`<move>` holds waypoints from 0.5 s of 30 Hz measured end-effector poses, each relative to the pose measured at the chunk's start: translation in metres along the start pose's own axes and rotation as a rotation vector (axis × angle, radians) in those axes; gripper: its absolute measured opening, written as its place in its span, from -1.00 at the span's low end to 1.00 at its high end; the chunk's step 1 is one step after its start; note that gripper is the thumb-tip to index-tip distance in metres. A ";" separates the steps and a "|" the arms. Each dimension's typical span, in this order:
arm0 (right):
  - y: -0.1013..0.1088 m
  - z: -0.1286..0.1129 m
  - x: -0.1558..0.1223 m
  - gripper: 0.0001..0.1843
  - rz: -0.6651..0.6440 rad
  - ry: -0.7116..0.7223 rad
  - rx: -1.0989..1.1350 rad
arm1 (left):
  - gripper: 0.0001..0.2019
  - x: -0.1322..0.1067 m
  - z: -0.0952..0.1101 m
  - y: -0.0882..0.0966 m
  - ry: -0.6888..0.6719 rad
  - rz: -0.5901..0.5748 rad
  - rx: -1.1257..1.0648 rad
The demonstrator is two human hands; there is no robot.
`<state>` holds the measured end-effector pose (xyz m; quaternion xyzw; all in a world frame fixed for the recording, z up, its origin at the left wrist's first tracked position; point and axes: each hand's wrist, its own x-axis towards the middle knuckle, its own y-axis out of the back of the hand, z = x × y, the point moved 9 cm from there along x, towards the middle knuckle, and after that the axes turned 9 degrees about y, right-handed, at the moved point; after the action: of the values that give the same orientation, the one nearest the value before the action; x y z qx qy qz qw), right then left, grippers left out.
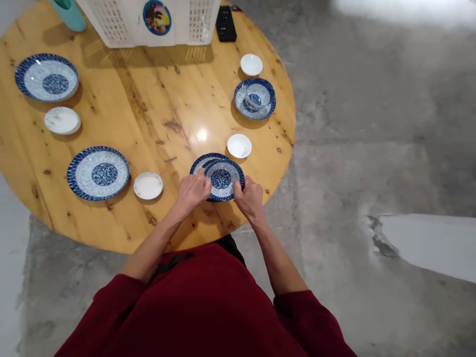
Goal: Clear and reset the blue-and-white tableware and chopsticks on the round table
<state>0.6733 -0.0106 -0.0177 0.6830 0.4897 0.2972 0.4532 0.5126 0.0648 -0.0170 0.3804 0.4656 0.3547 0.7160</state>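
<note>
A small blue-and-white bowl (222, 178) sits on a blue-rimmed plate (203, 162) near the front edge of the round wooden table (156, 119). My left hand (192, 192) grips the bowl's left rim, fingers curled. My right hand (249, 196) pinches its right rim. A small white dish (239, 146) lies just behind them.
Another bowl on a plate (255, 98) and a white dish (251, 64) lie farther back right. To the left lie two blue plates (98, 172) (46, 77) and two white dishes (148, 185) (62, 120). A white basket (148, 20), a teal object (70, 14) and a black remote (225, 23) stand at the back.
</note>
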 end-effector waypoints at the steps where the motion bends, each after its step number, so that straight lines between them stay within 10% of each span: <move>1: -0.003 -0.001 0.006 -0.66 -0.027 0.022 -0.046 | -0.64 0.002 -0.002 -0.002 0.023 0.000 -0.001; 15: -0.035 0.001 0.035 -0.40 -0.411 0.149 -0.250 | -0.47 0.013 -0.006 -0.021 0.210 -0.068 0.062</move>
<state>0.6718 0.0257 -0.0513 0.4837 0.6099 0.3066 0.5478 0.5144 0.0673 -0.0419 0.3470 0.5615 0.3533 0.6629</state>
